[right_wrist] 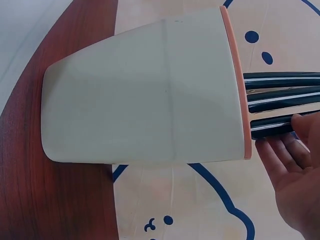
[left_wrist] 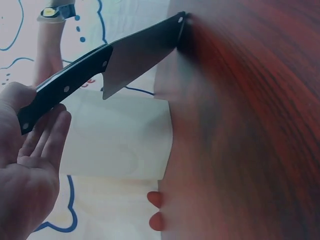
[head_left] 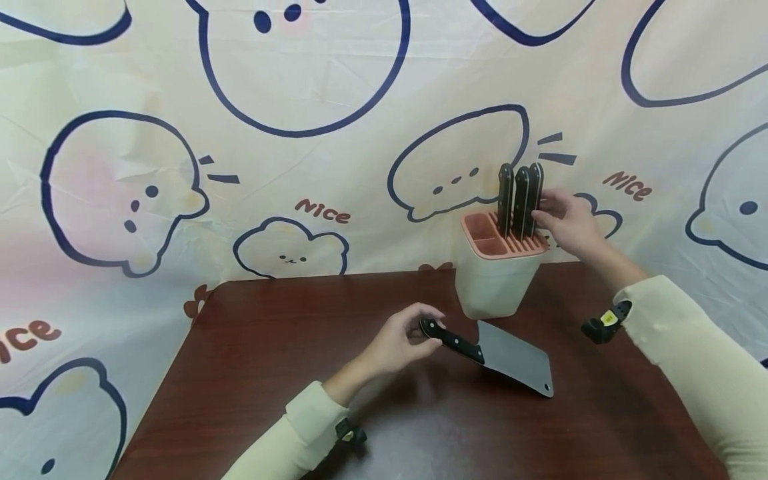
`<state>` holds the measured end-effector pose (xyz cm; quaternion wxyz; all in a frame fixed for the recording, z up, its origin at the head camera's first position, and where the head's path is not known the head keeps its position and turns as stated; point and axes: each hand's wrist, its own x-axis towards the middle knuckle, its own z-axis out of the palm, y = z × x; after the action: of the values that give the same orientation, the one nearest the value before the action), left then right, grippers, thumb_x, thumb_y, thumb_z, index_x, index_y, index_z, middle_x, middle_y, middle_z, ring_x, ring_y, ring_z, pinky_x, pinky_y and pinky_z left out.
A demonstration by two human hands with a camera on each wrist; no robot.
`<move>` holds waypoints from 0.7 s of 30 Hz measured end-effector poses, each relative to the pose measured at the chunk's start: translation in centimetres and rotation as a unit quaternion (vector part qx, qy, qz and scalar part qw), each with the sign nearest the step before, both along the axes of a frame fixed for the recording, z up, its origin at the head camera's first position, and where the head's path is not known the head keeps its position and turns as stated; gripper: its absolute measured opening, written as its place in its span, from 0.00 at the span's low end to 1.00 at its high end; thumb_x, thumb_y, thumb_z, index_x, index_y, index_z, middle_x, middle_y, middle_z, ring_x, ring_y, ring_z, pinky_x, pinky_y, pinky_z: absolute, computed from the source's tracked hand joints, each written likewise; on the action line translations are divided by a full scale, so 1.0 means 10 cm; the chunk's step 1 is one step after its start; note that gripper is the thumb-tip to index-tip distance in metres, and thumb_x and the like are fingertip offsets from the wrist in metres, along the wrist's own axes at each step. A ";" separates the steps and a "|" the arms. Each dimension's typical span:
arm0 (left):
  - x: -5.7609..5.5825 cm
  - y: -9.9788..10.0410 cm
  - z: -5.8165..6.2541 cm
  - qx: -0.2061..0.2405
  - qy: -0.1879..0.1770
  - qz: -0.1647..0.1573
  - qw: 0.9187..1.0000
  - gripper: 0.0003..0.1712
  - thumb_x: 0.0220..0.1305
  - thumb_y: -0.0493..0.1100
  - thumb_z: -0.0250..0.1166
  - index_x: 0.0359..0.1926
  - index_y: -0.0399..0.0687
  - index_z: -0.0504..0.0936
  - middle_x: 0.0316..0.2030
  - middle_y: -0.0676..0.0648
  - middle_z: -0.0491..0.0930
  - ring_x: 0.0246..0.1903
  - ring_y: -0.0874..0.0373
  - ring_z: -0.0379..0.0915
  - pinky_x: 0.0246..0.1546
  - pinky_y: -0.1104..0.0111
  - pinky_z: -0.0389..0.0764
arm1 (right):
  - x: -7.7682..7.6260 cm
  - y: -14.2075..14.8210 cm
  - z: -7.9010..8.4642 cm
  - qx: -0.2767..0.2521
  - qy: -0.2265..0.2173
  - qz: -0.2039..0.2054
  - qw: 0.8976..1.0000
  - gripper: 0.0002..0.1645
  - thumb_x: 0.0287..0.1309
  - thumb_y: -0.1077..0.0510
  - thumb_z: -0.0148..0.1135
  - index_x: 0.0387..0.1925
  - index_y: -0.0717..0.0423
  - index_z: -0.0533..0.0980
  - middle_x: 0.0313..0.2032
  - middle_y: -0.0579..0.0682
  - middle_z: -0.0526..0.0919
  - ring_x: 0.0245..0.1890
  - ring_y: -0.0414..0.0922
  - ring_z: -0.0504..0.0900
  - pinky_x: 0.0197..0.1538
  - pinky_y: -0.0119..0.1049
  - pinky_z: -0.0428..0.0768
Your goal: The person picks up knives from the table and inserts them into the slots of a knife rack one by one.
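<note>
My left hand (head_left: pixel 399 340) pinches the black riveted handle of a cleaver (head_left: pixel 517 360) between thumb and fingers. Its broad grey blade points right and slopes down, the far corner at the tabletop in the left wrist view. At the back right, a pale knife holder (head_left: pixel 493 290) with a pink slotted top stands upright. Three black-handled knives stick up from its slots, their blades hidden inside. My right hand (head_left: pixel 564 217) has its thumb and fingers on the handle of the rightmost knife (right_wrist: pixel 272 127).
Under everything lies a dark reddish-brown wooden table (head_left: pixel 270 347). A pale cloth (head_left: pixel 336 173) printed with cartoon outlines hangs behind it. Two open pink compartments (head_left: pixel 480 227) take up the left part of the holder's top. A wrist camera is on each sleeve.
</note>
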<state>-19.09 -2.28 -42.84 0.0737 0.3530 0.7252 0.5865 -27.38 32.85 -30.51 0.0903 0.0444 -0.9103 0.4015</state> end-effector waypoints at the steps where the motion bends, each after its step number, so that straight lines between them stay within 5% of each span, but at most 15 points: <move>1: 0.00 0.00 0.01 0.008 -0.006 0.003 1.000 0.23 0.63 0.31 0.70 0.59 0.43 0.77 0.48 0.45 0.82 0.44 0.58 0.83 0.52 0.65 0.83 | 0.00 0.01 0.00 0.001 -0.001 0.003 1.000 0.34 0.77 0.53 0.52 0.75 0.62 0.58 0.65 0.70 0.72 0.66 0.66 0.71 0.66 0.66 0.68; 12: -0.02 -0.10 0.12 0.106 -0.020 0.032 0.994 0.23 0.63 0.27 0.69 0.59 0.32 0.76 0.48 0.36 0.82 0.44 0.55 0.82 0.52 0.63 0.83 | 0.06 0.07 -0.05 0.019 -0.003 0.039 0.999 0.32 0.75 0.56 0.52 0.75 0.63 0.60 0.65 0.70 0.71 0.68 0.67 0.68 0.66 0.68 0.65; 21: -0.06 -0.28 0.31 0.119 -0.014 0.060 0.991 0.22 0.65 0.29 0.68 0.60 0.36 0.78 0.48 0.37 0.83 0.46 0.54 0.81 0.53 0.62 0.83 | 0.20 0.16 -0.05 0.045 0.004 0.038 0.998 0.34 0.77 0.47 0.50 0.75 0.58 0.61 0.67 0.67 0.71 0.68 0.66 0.68 0.59 0.68 0.72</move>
<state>-19.65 -5.07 -39.76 0.0057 0.3069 0.6688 0.6771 -25.37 34.40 -31.00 0.0768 0.0848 -0.9245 0.3635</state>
